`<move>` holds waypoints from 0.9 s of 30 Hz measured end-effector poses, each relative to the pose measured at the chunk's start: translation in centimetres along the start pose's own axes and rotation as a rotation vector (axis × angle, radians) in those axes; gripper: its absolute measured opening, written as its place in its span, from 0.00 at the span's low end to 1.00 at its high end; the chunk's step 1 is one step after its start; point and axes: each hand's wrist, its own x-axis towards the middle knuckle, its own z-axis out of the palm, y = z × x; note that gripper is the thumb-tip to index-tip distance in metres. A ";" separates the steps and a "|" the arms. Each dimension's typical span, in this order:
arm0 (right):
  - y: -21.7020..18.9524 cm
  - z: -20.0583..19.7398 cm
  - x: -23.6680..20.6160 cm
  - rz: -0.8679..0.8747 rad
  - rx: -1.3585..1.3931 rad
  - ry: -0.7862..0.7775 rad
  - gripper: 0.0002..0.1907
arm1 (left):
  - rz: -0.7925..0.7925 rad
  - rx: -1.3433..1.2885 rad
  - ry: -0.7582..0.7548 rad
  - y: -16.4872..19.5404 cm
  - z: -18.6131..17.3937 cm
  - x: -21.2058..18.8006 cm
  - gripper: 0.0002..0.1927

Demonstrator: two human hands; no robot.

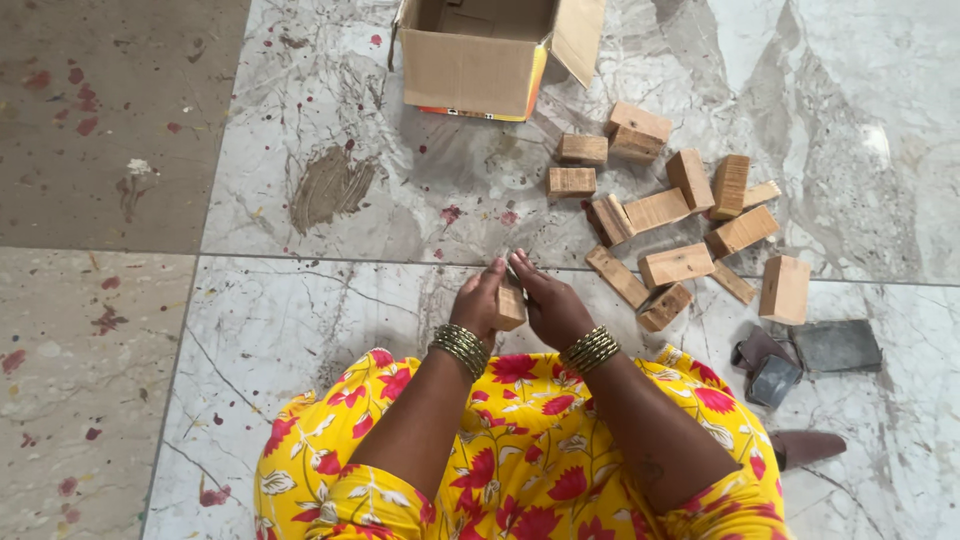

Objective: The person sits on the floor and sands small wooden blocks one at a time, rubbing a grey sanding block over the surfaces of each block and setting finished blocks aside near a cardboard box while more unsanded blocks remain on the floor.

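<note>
A small wooden block stands on the marble floor between my two hands. My left hand presses on its left side and my right hand on its right, fingertips meeting above it. Both wrists wear stacked metal bangles. Several more wooden blocks lie scattered on the floor ahead and to the right of my hands. My lap in yellow floral cloth fills the bottom of the view.
An open cardboard box stands on the floor straight ahead, its flaps up. Dark leather-like pieces lie at the right, next to my knee. The floor tiles carry paint spots and a brown smear.
</note>
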 end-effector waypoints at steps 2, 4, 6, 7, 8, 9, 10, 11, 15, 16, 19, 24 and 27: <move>-0.5 0.7 -0.8 0.161 0.094 -0.044 0.33 | -0.016 -0.009 0.096 0.8 -0.4 0.2 0.15; -1.6 2.1 -2.0 -0.011 0.021 -0.048 0.34 | 0.094 -0.112 0.037 2.3 -1.8 0.9 0.17; -1.9 2.7 -2.6 -0.095 -0.029 -0.049 0.35 | 0.150 -0.171 -0.022 2.6 -2.5 1.5 0.18; -1.8 2.8 -2.6 -0.096 -0.046 -0.052 0.36 | 0.151 -0.186 -0.048 2.3 -2.7 1.6 0.18; -1.5 2.8 -2.5 -0.097 -0.063 -0.056 0.36 | 0.152 -0.200 -0.076 2.0 -2.7 1.6 0.18; -1.0 2.5 -2.1 -0.033 -0.057 -0.043 0.35 | 0.073 -0.136 -0.039 1.4 -2.6 1.5 0.17; -0.4 2.1 -1.6 0.033 -0.053 -0.029 0.33 | -0.006 -0.071 -0.005 0.6 -2.2 1.3 0.17; 0.2 1.8 -1.1 0.096 -0.052 -0.017 0.32 | -0.085 -0.010 0.028 0.0 -1.9 1.2 0.16; 0.2 1.8 -0.9 0.001 0.044 0.053 0.36 | 0.028 -0.072 -0.090 0.1 -1.9 1.1 0.17; -0.4 2.2 -1.3 0.044 0.067 0.007 0.37 | 0.037 -0.067 -0.053 0.8 -2.3 1.3 0.18; -2.3 3.5 -2.6 -0.045 0.009 -0.032 0.37 | 0.112 -0.131 -0.011 2.7 -3.6 1.8 0.19; -1.8 2.7 -2.0 -0.065 0.048 0.011 0.36 | 0.089 -0.053 0.041 2.5 -3.1 1.2 0.19; 0.0 1.4 -0.3 0.139 0.125 -0.010 0.33 | -0.024 -0.034 -0.086 1.7 -1.9 0.6 0.18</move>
